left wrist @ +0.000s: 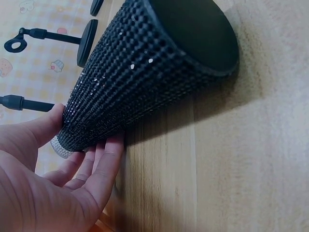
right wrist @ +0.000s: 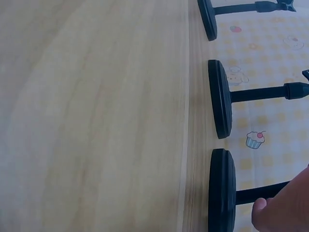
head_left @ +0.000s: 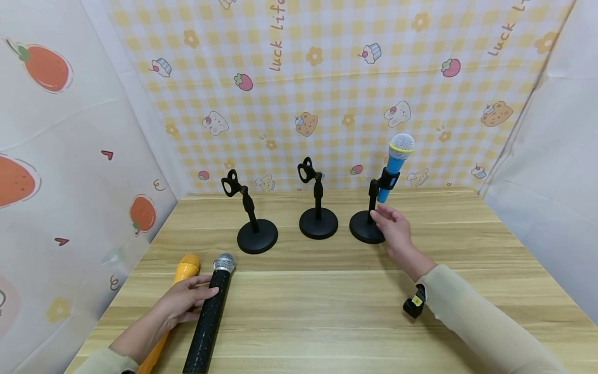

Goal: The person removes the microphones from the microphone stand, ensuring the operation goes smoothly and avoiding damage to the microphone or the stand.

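And there's the back wall, draped in yellow-and-white checked cloth (head_left: pixel 285 98) scattered with cupcakes, strawberries, bears and flowers, "luck life" running up it! Over on the left, a white cloth (head_left: pixel 89 130) shows big orange-red fruits and little hearts; on the right, plain white fabric (head_left: pixel 556 135). Below, a pale wood-grain tabletop (head_left: pixel 317 317), softly lit, seams running across.

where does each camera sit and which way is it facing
Head: on the person's head, facing forward and down over the table; left hand, right hand and sleeves show.
Left wrist: on that wrist, facing the black microphone; part of the left hand shows.
Right wrist: on that wrist, looking across the table towards three black stands; part of the right hand shows.
Shared: head and right wrist both show all three black stands.
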